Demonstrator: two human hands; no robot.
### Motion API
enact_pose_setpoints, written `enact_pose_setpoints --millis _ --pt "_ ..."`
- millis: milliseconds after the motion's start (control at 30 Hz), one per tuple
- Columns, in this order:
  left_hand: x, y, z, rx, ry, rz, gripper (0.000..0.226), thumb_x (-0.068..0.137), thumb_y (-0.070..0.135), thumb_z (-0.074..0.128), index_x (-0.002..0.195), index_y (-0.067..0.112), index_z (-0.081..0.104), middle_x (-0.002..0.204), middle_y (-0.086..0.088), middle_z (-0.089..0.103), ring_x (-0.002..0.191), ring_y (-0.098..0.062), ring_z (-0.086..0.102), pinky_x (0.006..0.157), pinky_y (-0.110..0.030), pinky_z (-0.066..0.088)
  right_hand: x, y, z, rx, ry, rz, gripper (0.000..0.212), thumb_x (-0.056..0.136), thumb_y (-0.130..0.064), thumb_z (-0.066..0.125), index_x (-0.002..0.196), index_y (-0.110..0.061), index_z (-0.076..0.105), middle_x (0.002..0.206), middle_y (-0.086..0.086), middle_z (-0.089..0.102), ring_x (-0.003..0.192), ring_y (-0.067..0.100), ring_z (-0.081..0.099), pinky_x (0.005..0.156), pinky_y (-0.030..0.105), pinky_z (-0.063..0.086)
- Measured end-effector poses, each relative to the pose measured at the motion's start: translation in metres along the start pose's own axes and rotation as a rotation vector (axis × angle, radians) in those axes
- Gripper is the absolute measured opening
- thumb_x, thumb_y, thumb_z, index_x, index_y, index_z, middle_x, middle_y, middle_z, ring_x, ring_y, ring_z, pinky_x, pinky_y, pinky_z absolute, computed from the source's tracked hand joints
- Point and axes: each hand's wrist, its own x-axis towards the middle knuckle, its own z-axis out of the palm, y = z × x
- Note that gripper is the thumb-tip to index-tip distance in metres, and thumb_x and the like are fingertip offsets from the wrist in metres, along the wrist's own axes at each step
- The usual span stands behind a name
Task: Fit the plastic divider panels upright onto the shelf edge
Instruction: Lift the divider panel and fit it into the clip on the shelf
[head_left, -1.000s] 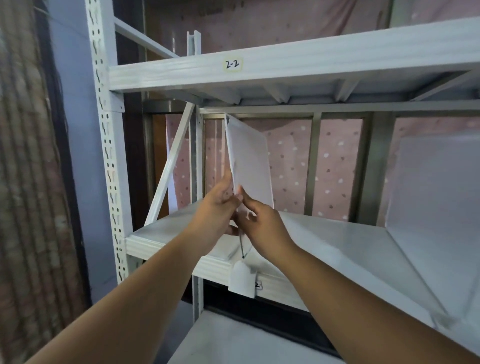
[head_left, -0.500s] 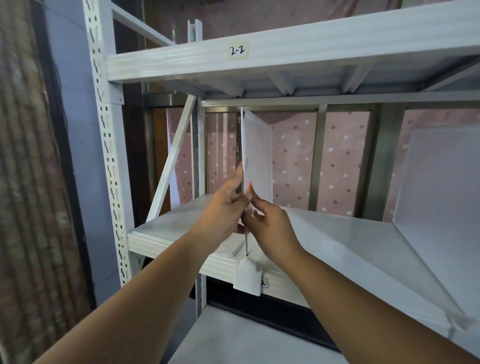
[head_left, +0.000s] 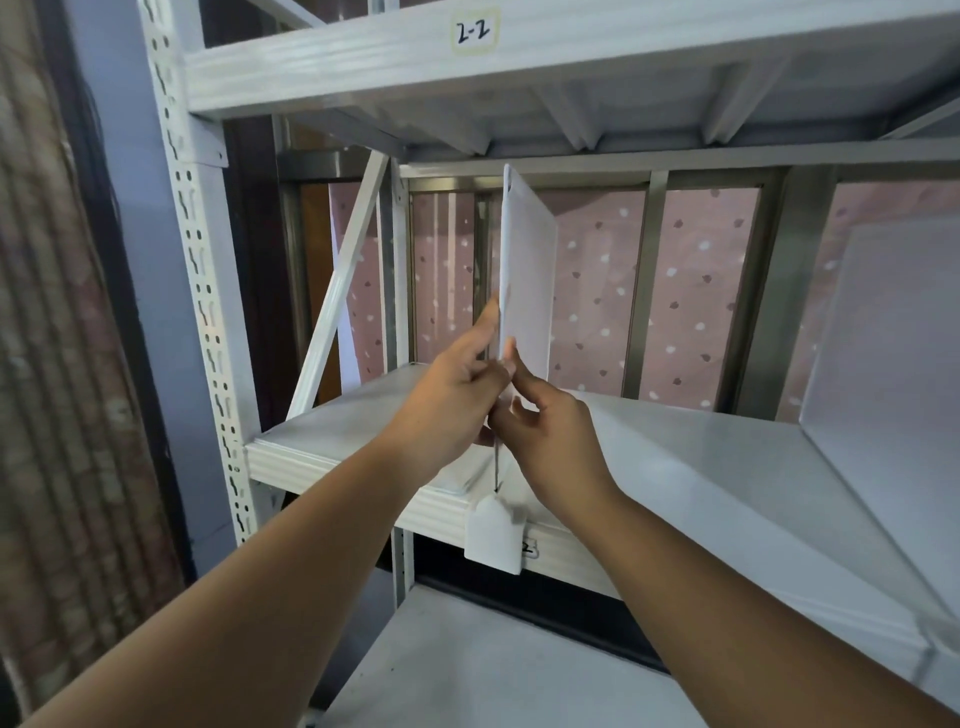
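The shelf sits as before; the divider panel, tilted a second ago, now stands upright at 12 o'clock, its clip over the shelf edge; left hand and right hand both pinch its front edge; a second panel at 3 o'clock is cut off.

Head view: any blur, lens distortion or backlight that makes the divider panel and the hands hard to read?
Head view: wide-angle bend bows the perforated upright and shelf edge; light through the dotted curtain backlights the divider panel, leaving it pale but readable; left hand and right hand are fairly sharp, while the frame edges look soft and smeared.
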Motion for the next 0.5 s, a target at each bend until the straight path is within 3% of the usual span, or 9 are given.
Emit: enact_pose_setpoints --millis 67,167,233,367,500 --pt "0.0 -0.003 0.001 0.016 -0.003 -0.011 0.063 0.111 0.017 0.048 0.158 0.056 0.031 0.119 -0.023 0.071 0.102 -0.048 0.067 0.08 -0.046 0.067 -0.003 0.001 0.0 -0.009 -0.004 0.009 0.049 0.104 -0.034 0.056 0.152 -0.036 0.049 0.107 0.001 0.079 0.093 0.016 0.075 0.076 0.025 0.056" --pt "-0.001 -0.007 0.005 0.041 0.003 -0.005 0.059 0.111 0.015 0.049 0.158 0.049 0.036 0.072 0.006 0.071 0.077 -0.026 0.066 0.08 -0.048 0.068 -0.007 0.005 -0.001 -0.01 0.004 0.03 0.046 0.104 -0.036 0.057 0.149 -0.038 0.054 0.1 0.005 0.08 0.085 0.023 0.073 0.075 0.026 0.056" --pt "-0.001 -0.009 0.007 0.058 0.018 -0.003 0.057 0.11 0.014 0.049 0.156 0.048 0.039 0.063 0.015 0.067 0.074 -0.023 0.065 0.082 -0.053 0.066 -0.008 0.006 -0.003 0.007 -0.001 0.046 0.043 0.103 -0.037 0.058 0.146 -0.038 0.057 0.095 0.002 0.079 0.081 0.021 0.072 0.073 0.023 0.055" --pt "0.002 0.001 0.006 0.097 0.037 0.015 0.059 0.11 0.015 0.048 0.156 0.05 0.038 0.077 -0.003 0.066 0.076 -0.03 0.065 0.078 -0.063 0.064 -0.004 -0.001 -0.007 0.022 -0.005 0.043 0.045 0.104 -0.037 0.059 0.148 -0.036 0.055 0.079 -0.013 0.066 0.064 0.001 0.058 0.069 0.007 0.044" --pt "0.006 0.014 -0.001 0.157 0.04 0.019 0.063 0.109 0.019 0.05 0.159 0.052 0.031 0.107 -0.018 0.072 0.094 -0.039 0.075 0.073 -0.055 0.067 0.004 -0.012 -0.007 0.001 0.01 0.02 0.046 0.102 -0.042 0.06 0.147 -0.038 0.056 0.079 -0.009 0.068 0.072 0.007 0.061 0.071 0.017 0.045"
